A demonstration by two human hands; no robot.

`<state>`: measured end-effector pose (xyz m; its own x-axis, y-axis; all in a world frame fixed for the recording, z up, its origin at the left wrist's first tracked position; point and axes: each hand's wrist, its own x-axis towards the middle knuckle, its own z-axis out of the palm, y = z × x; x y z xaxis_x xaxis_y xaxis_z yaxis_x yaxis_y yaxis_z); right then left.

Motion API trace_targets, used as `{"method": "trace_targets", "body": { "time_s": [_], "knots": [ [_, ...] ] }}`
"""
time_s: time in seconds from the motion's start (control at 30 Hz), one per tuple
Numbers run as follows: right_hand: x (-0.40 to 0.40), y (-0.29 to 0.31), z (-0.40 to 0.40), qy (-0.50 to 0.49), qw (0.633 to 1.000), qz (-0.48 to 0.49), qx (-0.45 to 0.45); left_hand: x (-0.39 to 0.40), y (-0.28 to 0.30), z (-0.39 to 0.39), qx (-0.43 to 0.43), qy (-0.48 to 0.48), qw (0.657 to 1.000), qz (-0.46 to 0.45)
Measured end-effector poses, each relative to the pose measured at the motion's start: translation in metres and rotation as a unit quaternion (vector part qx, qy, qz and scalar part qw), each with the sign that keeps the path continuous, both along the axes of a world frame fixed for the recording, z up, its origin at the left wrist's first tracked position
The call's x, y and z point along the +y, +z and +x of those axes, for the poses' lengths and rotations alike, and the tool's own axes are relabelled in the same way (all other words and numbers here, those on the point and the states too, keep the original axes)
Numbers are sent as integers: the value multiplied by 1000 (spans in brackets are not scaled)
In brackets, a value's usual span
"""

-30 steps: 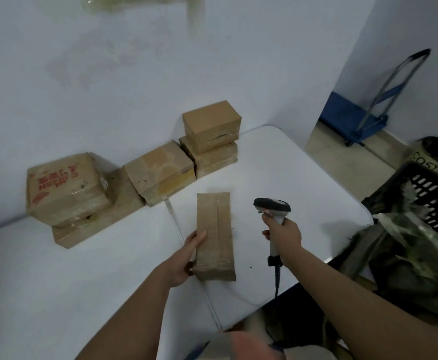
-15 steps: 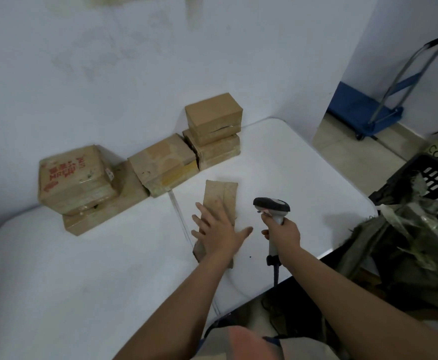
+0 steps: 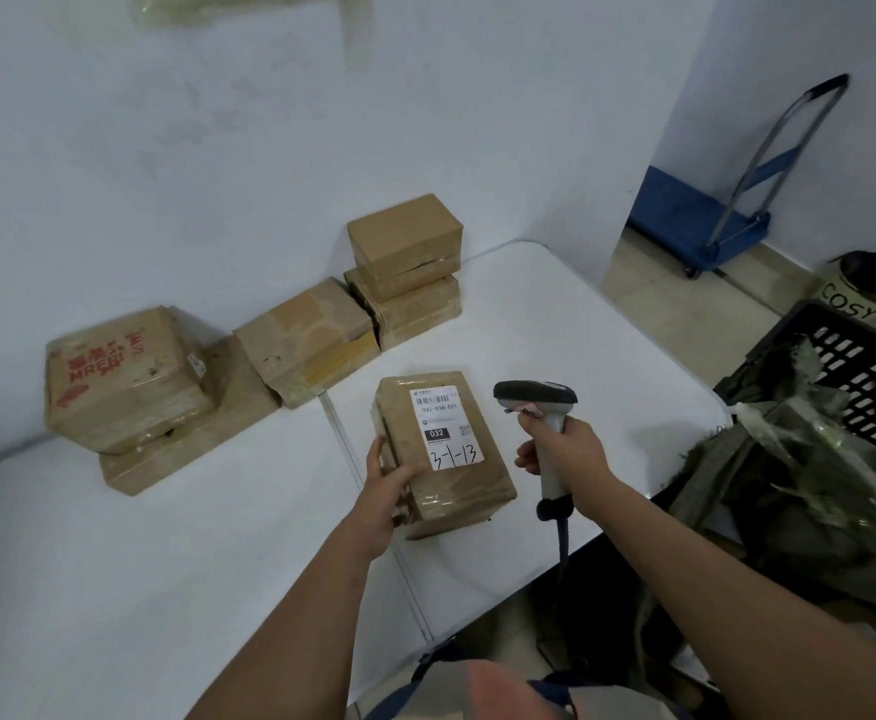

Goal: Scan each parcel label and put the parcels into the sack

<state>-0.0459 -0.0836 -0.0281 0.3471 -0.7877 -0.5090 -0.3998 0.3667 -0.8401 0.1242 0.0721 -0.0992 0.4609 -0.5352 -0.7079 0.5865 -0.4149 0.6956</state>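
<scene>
1. Left hand (image 3: 391, 485) is gripping the near-left edge of the parcel (image 3: 443, 452), fingers and thumb curled round it; half a second ago this hand was lying flat and spread on the parcel's plain brown face, so the parcel is now turned over.
2. Right hand (image 3: 563, 449), just right of the parcel, is clamping the grip of the scanner (image 3: 534, 400), exactly as in the earlier frames, with the scanner's head pointing toward the parcel.
3. Resting on the white desk (image 3: 113, 563), the parcel is now showing its label (image 3: 443, 428) face up, with a barcode, "032" and handwritten figures, where a second ago only bare cardboard was visible.
4. Beyond the parcel, along the wall, the other parcels (image 3: 321, 335) are sitting where they were, none handled yet.
5. Right of the parcel, past the desk edge, the sack (image 3: 789, 491) is lying open-looking beside a black crate (image 3: 872, 366).
6. Judging from this, the flip is making the scan possible: the next move is aiming the scanner at the barcode, then carrying the parcel right into the sack.
</scene>
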Motion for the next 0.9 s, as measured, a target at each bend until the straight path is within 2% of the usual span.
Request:
{"method": "trace_targets", "body": {
  "time_s": [0.1, 0.37, 0.9],
  "knots": [
    [-5, 13, 5, 37, 999, 4, -9, 1, -6, 0, 10, 8, 1000, 8],
    [-8, 29, 30, 107, 993, 2, 44, -1, -10, 9, 8, -14, 1000, 11],
    [-9, 48, 51, 124, 992, 3, 24, 0, -11, 10, 10, -15, 1000, -2]
  ]
}}
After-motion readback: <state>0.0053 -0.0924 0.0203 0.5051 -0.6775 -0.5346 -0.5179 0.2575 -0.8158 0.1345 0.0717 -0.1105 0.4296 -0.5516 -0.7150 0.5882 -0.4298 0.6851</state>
